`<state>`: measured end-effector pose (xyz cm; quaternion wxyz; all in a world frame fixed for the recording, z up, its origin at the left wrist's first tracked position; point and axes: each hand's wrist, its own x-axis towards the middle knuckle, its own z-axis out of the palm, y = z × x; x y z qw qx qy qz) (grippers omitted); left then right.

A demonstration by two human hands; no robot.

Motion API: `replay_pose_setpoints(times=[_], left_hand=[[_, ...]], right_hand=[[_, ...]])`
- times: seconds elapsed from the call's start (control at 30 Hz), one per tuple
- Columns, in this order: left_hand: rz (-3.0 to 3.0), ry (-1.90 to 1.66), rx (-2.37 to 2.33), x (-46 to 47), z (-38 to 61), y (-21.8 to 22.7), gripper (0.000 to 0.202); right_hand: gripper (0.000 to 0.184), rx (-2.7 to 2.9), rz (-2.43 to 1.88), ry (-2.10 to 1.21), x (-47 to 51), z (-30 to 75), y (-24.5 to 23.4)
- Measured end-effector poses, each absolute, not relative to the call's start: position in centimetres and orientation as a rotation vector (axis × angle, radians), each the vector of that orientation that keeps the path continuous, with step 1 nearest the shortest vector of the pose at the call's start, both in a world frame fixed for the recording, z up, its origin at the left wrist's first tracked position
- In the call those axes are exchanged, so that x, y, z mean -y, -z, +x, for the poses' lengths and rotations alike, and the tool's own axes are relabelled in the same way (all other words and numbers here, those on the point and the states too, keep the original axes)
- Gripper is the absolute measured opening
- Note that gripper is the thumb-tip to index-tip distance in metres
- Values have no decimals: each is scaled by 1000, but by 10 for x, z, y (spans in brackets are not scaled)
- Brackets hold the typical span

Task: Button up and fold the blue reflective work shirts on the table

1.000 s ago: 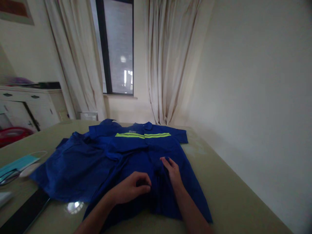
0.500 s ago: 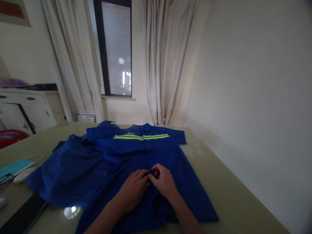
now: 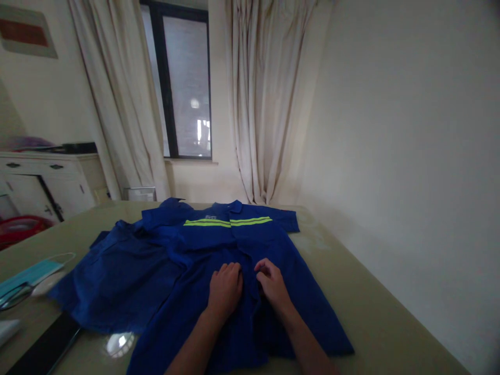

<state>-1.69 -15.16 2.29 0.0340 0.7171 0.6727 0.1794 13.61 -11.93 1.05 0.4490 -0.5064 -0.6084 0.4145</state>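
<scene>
A blue short-sleeved work shirt [image 3: 300, 297] with yellow-green stripes across the chest lies front up on the table, its collar at the far end. My left hand [image 3: 225, 289] rests on the shirt's front with its fingers curled down into the cloth near the middle opening; its thumb is hidden. Just to the right, my right hand [image 3: 272, 285] has thumb and fingers bent together at the other front edge, which stands slightly raised. Below the hands the opening runs down in loose folds. Another crumpled blue garment [image 3: 117, 276] lies against the shirt's left side.
At the left of the table [image 3: 375, 317] are a light-blue face mask [image 3: 33, 276], glasses [image 3: 17, 296] and a dark flat object [image 3: 45, 344]. A white cabinet [image 3: 66, 182] and a red basin [image 3: 23, 229] stand beyond. A wall borders the right side.
My hands have come apart from where they met at the shirt's opening. The right moved a little right with the edge, and the left turned more upright. The view has shifted slightly.
</scene>
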Motion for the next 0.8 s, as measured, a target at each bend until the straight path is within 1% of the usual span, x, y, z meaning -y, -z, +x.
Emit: replay_pose_setpoints(times=[0.07, 0.17, 0.2, 0.27, 0.33, 0.43, 0.57, 0.63, 0.73, 0.8], left_hand=[[2210, -628, -1936, 152, -19, -21, 32], [2112, -773, -1680, 153, -26, -21, 45], [2051, -821, -1624, 152, -27, -21, 42], [1931, -887, -1548, 150, -29, -21, 29], [1822, -922, -1493, 148, -28, -19, 22], [1686, -980, -1454, 144, -26, -16, 29], [1539, -1089, -1454, 141, -28, -14, 33], [1502, -1122, -1443, 141, -29, -14, 36], [1495, -1168, -1420, 143, -29, -13, 39], [1527, -1197, -1444, 146, -27, -13, 37]], right_hand=[[16, 1529, -1272, -1038, 119, 139, -13], [20, 1720, -1246, -903, 122, 143, -20], [19, 1797, -1232, -858, 124, 145, -23], [16, 1938, -1219, -808, 128, 150, -28], [19, 2037, -1230, -779, 133, 152, -33], [24, 2113, -1251, -617, 142, 151, -38], [12, 2207, -1250, -271, 151, 140, -41], [9, 2245, -1237, -141, 152, 134, -41], [16, 2259, -1202, -55, 152, 129, -38], [19, 2248, -1189, -85, 151, 128, -37]])
